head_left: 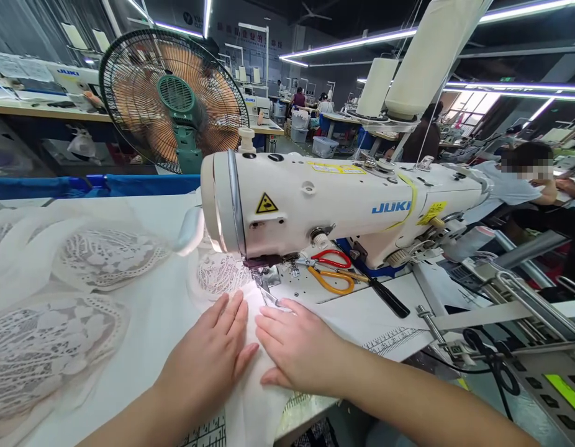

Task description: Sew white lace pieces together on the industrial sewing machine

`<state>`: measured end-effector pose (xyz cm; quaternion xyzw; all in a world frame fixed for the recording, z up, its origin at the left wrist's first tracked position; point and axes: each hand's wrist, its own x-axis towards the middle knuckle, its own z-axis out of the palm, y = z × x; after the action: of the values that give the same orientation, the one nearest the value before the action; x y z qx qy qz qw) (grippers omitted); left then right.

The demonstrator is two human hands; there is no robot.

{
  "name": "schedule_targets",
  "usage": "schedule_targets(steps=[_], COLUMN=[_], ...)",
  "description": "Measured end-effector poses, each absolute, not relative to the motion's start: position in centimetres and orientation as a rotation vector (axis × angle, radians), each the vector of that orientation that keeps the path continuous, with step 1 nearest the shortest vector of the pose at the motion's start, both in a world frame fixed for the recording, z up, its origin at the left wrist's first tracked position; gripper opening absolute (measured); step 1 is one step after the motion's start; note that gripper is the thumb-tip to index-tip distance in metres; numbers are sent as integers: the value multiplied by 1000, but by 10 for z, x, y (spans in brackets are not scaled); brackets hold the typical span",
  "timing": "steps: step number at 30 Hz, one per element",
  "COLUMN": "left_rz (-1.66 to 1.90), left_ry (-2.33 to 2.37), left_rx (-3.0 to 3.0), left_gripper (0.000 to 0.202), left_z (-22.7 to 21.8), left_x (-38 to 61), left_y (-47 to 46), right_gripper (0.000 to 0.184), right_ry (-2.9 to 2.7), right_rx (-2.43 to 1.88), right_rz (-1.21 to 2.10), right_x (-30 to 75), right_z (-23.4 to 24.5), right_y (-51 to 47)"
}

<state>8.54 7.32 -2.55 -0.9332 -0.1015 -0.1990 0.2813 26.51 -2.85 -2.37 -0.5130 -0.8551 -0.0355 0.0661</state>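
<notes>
My left hand (pixel 206 347) lies flat on a strip of white fabric (pixel 256 397), its fingers stretched towards the presser foot (pixel 267 274) of a white JUKI sewing machine (pixel 306 192). On the strip's other side rests my right hand (pixel 303 347), palm down with fingers extended and the thumb apart. Its fingertips are close to a small metal guide (pixel 269 297) in front of the needle area. The fabric runs from the table edge up under the foot. A white lace piece (pixel 217 272) lies just left of the needle, which I cannot make out.
Red-handled scissors (pixel 331 257), yellow-handled scissors (pixel 334 282) and a black-handled tool (pixel 390 298) lie beneath the machine arm. Lace cup pieces (pixel 45 347) cover the table's left. A big fan (pixel 173 99) stands behind. At right sits a person (pixel 511 180) beyond metal fixtures (pixel 525 292).
</notes>
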Motion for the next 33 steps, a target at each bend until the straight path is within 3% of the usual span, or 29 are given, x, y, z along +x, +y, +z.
schedule_targets(steps=[17, 23, 33], left_rz=[-550, -509, -552], left_ry=[-261, -303, -238], left_rx=[-2534, -2635, -2593], left_gripper=[62, 51, 53], left_z=[-20, -32, -20], left_x=[96, 90, 93], left_y=[66, 73, 82], right_gripper=[64, 66, 51], right_ry=[-2554, -2532, -2391], right_rx=[-1565, -1581, -1467], right_rz=[-108, -32, -261], right_x=[275, 280, 285], right_z=[-20, -22, -24], right_y=[-33, -39, -43])
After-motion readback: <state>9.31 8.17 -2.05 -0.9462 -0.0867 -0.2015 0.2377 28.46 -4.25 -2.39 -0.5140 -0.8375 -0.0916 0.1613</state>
